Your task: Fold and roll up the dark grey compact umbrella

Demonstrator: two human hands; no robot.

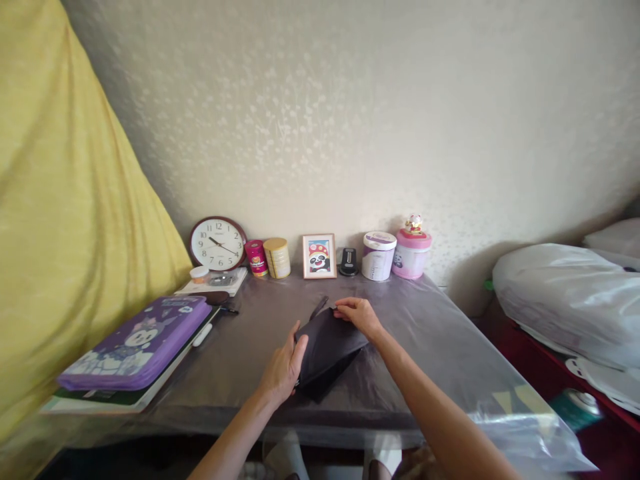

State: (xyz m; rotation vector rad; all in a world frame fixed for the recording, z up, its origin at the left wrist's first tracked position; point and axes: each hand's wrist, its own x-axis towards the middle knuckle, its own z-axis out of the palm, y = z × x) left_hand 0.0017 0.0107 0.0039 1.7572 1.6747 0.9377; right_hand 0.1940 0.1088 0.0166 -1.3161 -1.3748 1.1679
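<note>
Pinching the top edge, right hand [357, 316] high, left hand [281, 368] low!
The black bundle [327, 350] is between both hands over the table [235, 373]; left thumb and fingers clamp its side, likely to steady it, while right fingertips come together on its upper edge, presumably for finer control. Clock [218, 244] and tins [277, 259] stand back, apparently leaving elbow room.

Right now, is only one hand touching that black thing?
No, the left hand holds the black thing at its side while the right hand pinches its upper edge.
</note>
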